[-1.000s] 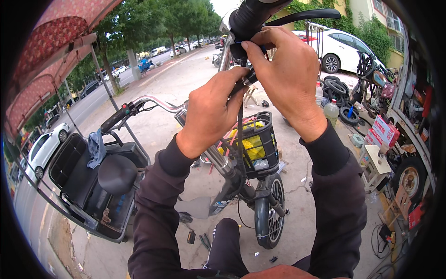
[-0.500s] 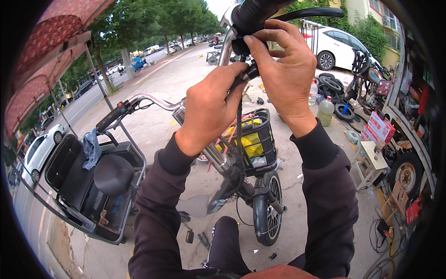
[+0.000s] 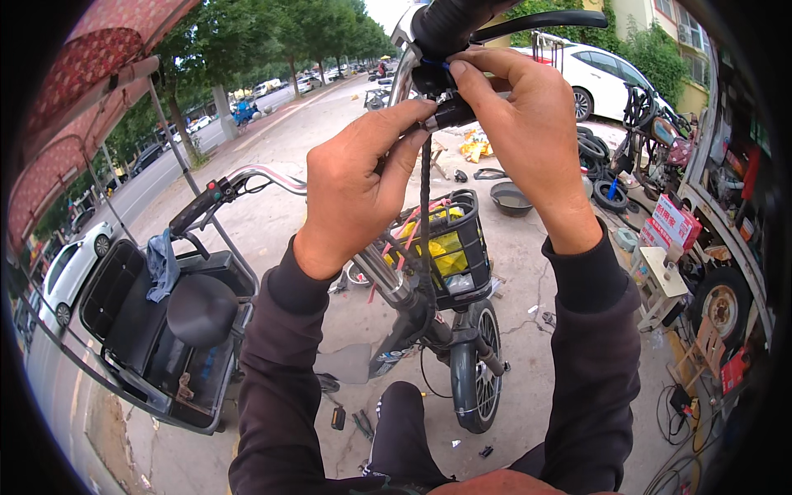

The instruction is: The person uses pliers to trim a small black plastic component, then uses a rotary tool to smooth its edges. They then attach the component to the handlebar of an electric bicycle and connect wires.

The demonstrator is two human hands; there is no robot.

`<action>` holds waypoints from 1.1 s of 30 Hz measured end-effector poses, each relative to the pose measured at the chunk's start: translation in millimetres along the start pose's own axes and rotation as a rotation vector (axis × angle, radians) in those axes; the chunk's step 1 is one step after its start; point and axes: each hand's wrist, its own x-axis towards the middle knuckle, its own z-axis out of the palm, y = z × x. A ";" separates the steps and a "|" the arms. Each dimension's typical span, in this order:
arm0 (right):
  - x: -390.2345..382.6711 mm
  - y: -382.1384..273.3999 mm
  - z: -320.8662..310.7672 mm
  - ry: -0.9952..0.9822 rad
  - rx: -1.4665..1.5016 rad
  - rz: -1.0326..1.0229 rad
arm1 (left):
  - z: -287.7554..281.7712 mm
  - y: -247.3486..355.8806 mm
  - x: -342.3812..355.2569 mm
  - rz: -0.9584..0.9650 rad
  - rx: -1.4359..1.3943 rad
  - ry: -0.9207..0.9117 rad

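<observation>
My left hand (image 3: 356,180) is closed, thumb and forefinger pinching the silver end of a short black cylindrical piece (image 3: 452,112). Just above it, my right hand (image 3: 528,124) has thumb and forefinger pressed together beside a black fitting (image 3: 431,79) under the handlebar grip (image 3: 450,26). A thin blue strip (image 3: 435,63) shows at that fitting; what exactly the right fingers pinch is hidden. A black brake lever (image 3: 544,25) extends to the right above this hand. From the fitting area a black cable (image 3: 426,214) hangs down past the front basket (image 3: 470,247) of the bike.
The front wheel (image 3: 477,371) stands below the basket. At left is a three-wheeler with a black seat (image 3: 202,309). A dark basin (image 3: 511,199), a small table (image 3: 660,280), a red-and-white box (image 3: 670,223) and tyres (image 3: 610,195) lie right. Pliers (image 3: 361,424) lie on the ground.
My left hand has shifted left, baring more of the black piece and its silver end. My right hand has moved slightly right and down, still pinching by the fitting.
</observation>
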 end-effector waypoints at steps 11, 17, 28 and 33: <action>8.6 9.1 -8.7 -0.073 0.361 0.213 | -14.9 -0.3 22.8 -0.367 -0.439 -0.183; 7.4 30.2 -18.9 -0.204 0.287 0.017 | -24.3 3.5 35.6 -0.426 -0.470 -0.173; -4.3 41.6 -15.1 -0.151 0.255 -0.201 | -15.8 -7.3 41.5 -0.464 -0.626 -0.113; -4.9 41.5 -10.1 -0.115 0.356 -0.121 | -14.8 -7.2 39.0 -0.418 -0.581 -0.079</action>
